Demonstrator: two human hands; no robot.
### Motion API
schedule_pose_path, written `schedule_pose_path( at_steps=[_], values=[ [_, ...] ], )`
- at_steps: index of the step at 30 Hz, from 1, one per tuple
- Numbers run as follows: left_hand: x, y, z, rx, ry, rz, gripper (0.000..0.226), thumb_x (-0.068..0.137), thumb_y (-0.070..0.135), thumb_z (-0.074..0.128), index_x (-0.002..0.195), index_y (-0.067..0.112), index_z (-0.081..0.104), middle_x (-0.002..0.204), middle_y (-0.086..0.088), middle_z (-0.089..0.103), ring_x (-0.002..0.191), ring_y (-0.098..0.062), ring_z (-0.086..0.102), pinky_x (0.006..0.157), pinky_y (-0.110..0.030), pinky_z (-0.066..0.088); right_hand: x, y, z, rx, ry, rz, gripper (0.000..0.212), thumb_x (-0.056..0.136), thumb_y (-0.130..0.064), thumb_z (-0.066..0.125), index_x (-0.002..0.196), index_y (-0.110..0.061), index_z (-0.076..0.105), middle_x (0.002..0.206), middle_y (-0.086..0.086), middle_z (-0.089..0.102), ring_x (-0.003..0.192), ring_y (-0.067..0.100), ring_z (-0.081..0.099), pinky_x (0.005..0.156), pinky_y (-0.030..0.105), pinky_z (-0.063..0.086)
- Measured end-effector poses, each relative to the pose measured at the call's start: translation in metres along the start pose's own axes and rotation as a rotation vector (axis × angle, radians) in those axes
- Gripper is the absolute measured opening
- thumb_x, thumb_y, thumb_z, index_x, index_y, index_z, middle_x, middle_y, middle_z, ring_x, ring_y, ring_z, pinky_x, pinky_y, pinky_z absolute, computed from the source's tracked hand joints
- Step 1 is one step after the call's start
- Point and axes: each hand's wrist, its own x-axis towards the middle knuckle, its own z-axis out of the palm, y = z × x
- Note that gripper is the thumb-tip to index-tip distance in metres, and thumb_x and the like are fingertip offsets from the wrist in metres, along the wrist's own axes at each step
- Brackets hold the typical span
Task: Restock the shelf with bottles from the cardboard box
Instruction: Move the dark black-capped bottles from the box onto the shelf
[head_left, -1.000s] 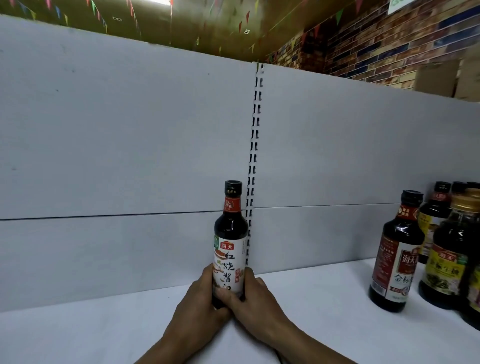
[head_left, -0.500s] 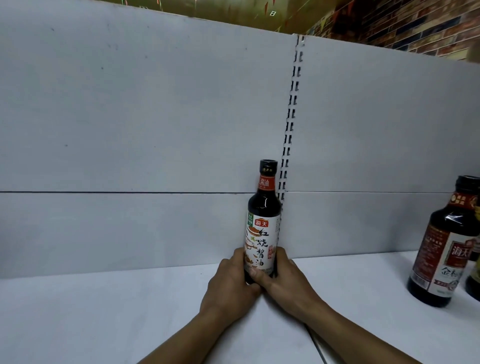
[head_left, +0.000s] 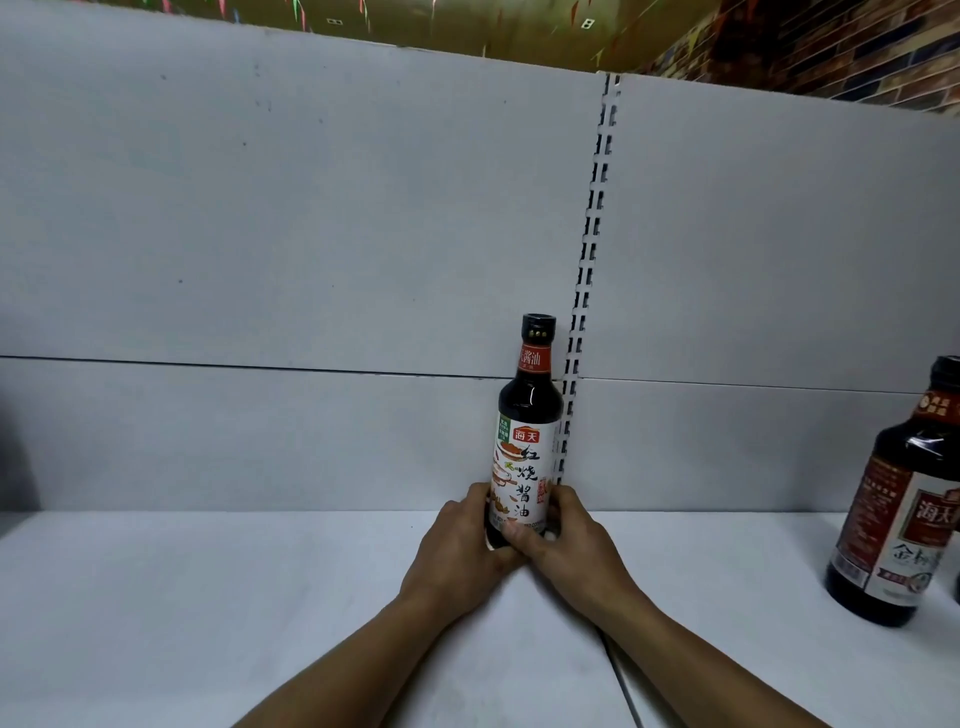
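Note:
A dark soy sauce bottle (head_left: 529, 431) with a white label and a black cap stands upright on the white shelf (head_left: 208, 597), close to the back panel and just left of the slotted upright. My left hand (head_left: 460, 551) and my right hand (head_left: 569, 545) both grip its base, fingers curled round it from either side. The cardboard box is out of view.
A larger dark sauce bottle (head_left: 898, 509) stands at the right edge of the shelf. The slotted upright (head_left: 587, 270) divides two grey back panels. A seam between shelf boards runs toward me at lower right. A brick wall shows above the panel at top right.
The view has shifted left and lower, so the bottle sits further right in frame and the group of bottles at right has mostly left view. Both hands keep their hold on the bottle.

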Motion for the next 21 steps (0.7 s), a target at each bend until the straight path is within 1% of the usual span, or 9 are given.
schedule_pose_path(
  at_steps=[3,5,8,10,13,15,16,18,21],
  values=[
    [-0.003,0.004,-0.002,0.032,-0.006,-0.014,0.063,0.068,0.066,0.068,0.122,0.037,0.051,0.113,0.016,0.071,0.103,-0.008,0.066,0.087,-0.037,0.057,-0.003,-0.004,0.0,0.001,-0.012,-0.004,0.06,0.085,-0.053,0.076,0.134,-0.033,0.047,0.115,-0.02,0.065,0.105,0.004,0.064,0.078,0.014,0.047],
    [-0.007,0.01,-0.005,0.043,-0.012,-0.026,0.067,0.069,0.065,0.066,0.127,0.035,0.051,0.117,0.016,0.071,0.105,-0.007,0.066,0.089,-0.034,0.057,-0.004,-0.006,-0.002,0.004,-0.017,-0.005,0.061,0.086,-0.052,0.075,0.136,-0.032,0.047,0.117,-0.019,0.065,0.106,0.005,0.064,0.077,0.013,0.045],
    [-0.015,0.021,-0.009,0.062,-0.024,-0.047,0.075,0.069,0.064,0.064,0.135,0.03,0.051,0.123,0.013,0.071,0.109,-0.007,0.067,0.092,-0.031,0.056,-0.006,-0.009,-0.004,-0.011,-0.029,-0.012,0.063,0.087,-0.053,0.073,0.139,-0.03,0.047,0.124,-0.015,0.066,0.11,0.009,0.064,0.082,0.021,0.045],
    [-0.021,0.026,-0.011,0.077,-0.021,-0.089,0.075,0.073,0.056,0.069,0.14,0.029,0.048,0.128,0.012,0.069,0.115,-0.009,0.066,0.096,-0.032,0.055,-0.007,-0.01,-0.005,-0.017,-0.038,-0.01,0.064,0.086,-0.054,0.073,0.138,-0.027,0.048,0.126,-0.012,0.066,0.113,0.012,0.064,0.087,0.026,0.048],
    [-0.033,0.033,-0.013,0.085,-0.022,-0.149,0.077,0.082,0.04,0.076,0.149,0.03,0.039,0.138,0.011,0.061,0.126,-0.011,0.059,0.1,-0.026,0.048,-0.01,-0.013,-0.006,-0.023,-0.023,-0.016,0.069,0.082,-0.057,0.075,0.137,-0.025,0.049,0.132,-0.007,0.066,0.12,0.018,0.064,0.096,0.036,0.052],
    [-0.043,0.039,-0.016,0.055,-0.037,-0.202,0.086,0.086,0.039,0.077,0.156,0.029,0.029,0.147,0.006,0.052,0.135,-0.012,0.051,0.106,-0.026,0.043,-0.013,-0.012,-0.007,-0.016,-0.001,-0.029,0.08,0.076,-0.062,0.074,0.139,-0.023,0.046,0.137,-0.002,0.06,0.128,0.021,0.059,0.104,0.042,0.051],
    [-0.047,0.042,-0.017,0.021,-0.046,-0.228,0.089,0.087,0.04,0.077,0.158,0.028,0.025,0.152,0.003,0.047,0.14,-0.014,0.047,0.11,-0.027,0.041,-0.015,-0.014,-0.008,-0.019,0.005,-0.035,0.081,0.077,-0.059,0.074,0.141,-0.02,0.044,0.139,0.0,0.055,0.132,0.022,0.054,0.108,0.044,0.048],
    [-0.057,0.049,-0.02,-0.059,-0.052,-0.267,0.09,0.09,0.04,0.076,0.16,0.029,0.02,0.159,-0.001,0.039,0.145,-0.017,0.041,0.115,-0.031,0.039,-0.023,-0.016,-0.011,-0.024,-0.008,-0.026,0.07,0.088,-0.042,0.075,0.142,-0.014,0.04,0.137,0.001,0.044,0.14,0.025,0.044,0.113,0.041,0.042],
    [-0.068,0.062,-0.023,-0.093,-0.009,-0.281,0.086,0.092,0.039,0.074,0.159,0.029,0.022,0.16,-0.005,0.037,0.145,-0.02,0.041,0.118,-0.038,0.04,-0.033,-0.014,-0.016,-0.041,-0.07,0.014,0.062,0.093,-0.032,0.071,0.14,-0.012,0.036,0.138,0.002,0.036,0.141,0.026,0.042,0.114,0.041,0.041]
  ],
)
